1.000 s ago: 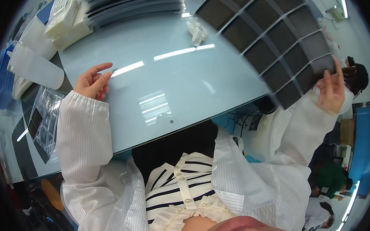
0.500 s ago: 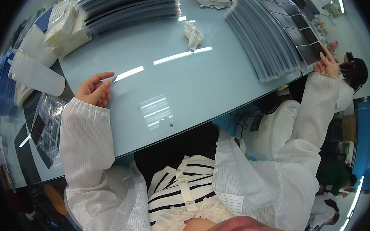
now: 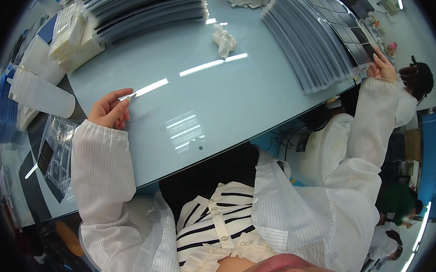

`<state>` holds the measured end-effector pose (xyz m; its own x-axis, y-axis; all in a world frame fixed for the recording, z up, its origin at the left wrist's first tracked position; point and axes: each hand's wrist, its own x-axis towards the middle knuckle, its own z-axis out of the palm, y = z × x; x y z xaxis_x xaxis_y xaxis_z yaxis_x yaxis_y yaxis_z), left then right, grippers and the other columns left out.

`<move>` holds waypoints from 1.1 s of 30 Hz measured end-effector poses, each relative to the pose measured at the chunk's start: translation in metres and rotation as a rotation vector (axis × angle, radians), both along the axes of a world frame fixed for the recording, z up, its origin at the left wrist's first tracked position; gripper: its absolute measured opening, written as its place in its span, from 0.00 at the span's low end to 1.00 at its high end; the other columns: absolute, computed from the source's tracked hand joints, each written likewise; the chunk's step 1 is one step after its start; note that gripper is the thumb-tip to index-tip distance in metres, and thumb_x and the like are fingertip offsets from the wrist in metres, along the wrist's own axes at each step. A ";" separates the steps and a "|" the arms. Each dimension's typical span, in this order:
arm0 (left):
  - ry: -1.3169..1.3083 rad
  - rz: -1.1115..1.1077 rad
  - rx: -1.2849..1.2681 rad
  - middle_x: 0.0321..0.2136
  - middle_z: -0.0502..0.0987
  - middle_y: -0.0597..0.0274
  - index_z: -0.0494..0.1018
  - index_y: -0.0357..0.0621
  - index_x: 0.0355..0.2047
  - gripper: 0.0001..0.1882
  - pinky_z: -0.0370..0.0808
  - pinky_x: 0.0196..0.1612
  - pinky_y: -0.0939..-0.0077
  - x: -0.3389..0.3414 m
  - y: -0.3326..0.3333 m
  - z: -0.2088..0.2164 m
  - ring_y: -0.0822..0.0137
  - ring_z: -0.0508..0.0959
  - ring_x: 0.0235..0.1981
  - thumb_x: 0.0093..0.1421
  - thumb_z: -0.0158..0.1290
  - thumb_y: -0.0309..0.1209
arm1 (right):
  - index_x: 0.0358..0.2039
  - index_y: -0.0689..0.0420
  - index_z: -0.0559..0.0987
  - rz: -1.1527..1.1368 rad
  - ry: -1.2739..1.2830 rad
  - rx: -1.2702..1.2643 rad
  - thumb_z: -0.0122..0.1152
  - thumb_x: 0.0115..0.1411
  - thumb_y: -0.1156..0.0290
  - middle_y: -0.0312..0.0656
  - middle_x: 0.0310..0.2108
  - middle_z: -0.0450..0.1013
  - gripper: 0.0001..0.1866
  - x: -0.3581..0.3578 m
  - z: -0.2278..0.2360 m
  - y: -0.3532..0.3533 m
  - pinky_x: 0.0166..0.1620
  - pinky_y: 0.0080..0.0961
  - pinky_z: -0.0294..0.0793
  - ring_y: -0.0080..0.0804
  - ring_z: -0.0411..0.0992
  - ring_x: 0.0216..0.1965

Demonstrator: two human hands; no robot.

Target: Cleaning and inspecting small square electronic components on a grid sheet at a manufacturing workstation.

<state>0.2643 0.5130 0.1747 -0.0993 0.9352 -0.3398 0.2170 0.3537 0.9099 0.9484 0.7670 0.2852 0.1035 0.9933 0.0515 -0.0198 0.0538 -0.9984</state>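
Note:
At the far right, my right hand point(image 3: 383, 67) is closed on the near corner of the top clear plastic tray point(image 3: 362, 53). Dark rectangular panels lie in rows in this tray. Beneath it rises a tall stack of similar trays point(image 3: 306, 47), seen by their grey edges. Over the left part of the glass-topped table point(image 3: 214, 104), my left hand point(image 3: 110, 109) is half curled. Its index finger is stretched out and the thumb stands a little apart from it. I make out nothing held there; a bright light reflection lies just beyond the fingertips.
Another tray stack point(image 3: 150, 12) stands at the back left, beside wrapped white packs point(image 3: 73, 37). A translucent bottle point(image 3: 43, 92) lies near a clear blister tray point(image 3: 57, 149) on the left. Crumpled white cloth point(image 3: 224, 41) sits mid-table. A person point(image 3: 416, 82) is beyond my right hand.
The view has shifted slightly. My right hand keeps hold of the top tray's corner, and more of its dark panels show. My left hand has hardly moved.

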 end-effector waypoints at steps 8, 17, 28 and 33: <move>0.021 -0.035 0.011 0.22 0.72 0.70 0.69 0.40 0.58 0.23 0.67 0.24 0.89 0.000 0.000 -0.002 0.82 0.69 0.21 0.66 0.51 0.38 | 0.55 0.61 0.73 -0.210 -0.124 -0.005 0.59 0.64 0.71 0.38 0.32 0.77 0.20 0.000 -0.003 -0.001 0.27 0.12 0.75 0.19 0.74 0.24; 0.013 -0.003 0.019 0.22 0.72 0.70 0.70 0.40 0.56 0.21 0.67 0.24 0.88 0.004 -0.003 0.001 0.82 0.69 0.21 0.66 0.52 0.37 | 0.56 0.59 0.73 -0.343 -0.631 0.366 0.62 0.63 0.61 0.32 0.21 0.69 0.23 -0.093 0.031 -0.078 0.17 0.10 0.52 0.11 0.57 0.13; -0.024 0.023 0.047 0.22 0.72 0.70 0.72 0.40 0.53 0.19 0.67 0.25 0.87 0.020 -0.001 0.007 0.81 0.68 0.22 0.65 0.54 0.36 | 0.43 0.53 0.83 0.360 -0.976 1.261 0.65 0.58 0.69 0.37 0.28 0.75 0.12 -0.342 -0.018 -0.056 0.29 0.16 0.72 0.21 0.72 0.25; 0.010 0.038 0.044 0.23 0.73 0.68 0.73 0.41 0.53 0.19 0.67 0.25 0.86 0.032 -0.001 0.014 0.80 0.69 0.22 0.65 0.54 0.37 | 0.38 0.63 0.77 0.199 -0.972 1.359 0.64 0.54 0.70 0.49 0.39 0.75 0.13 -0.413 -0.024 0.001 0.45 0.34 0.73 0.46 0.75 0.41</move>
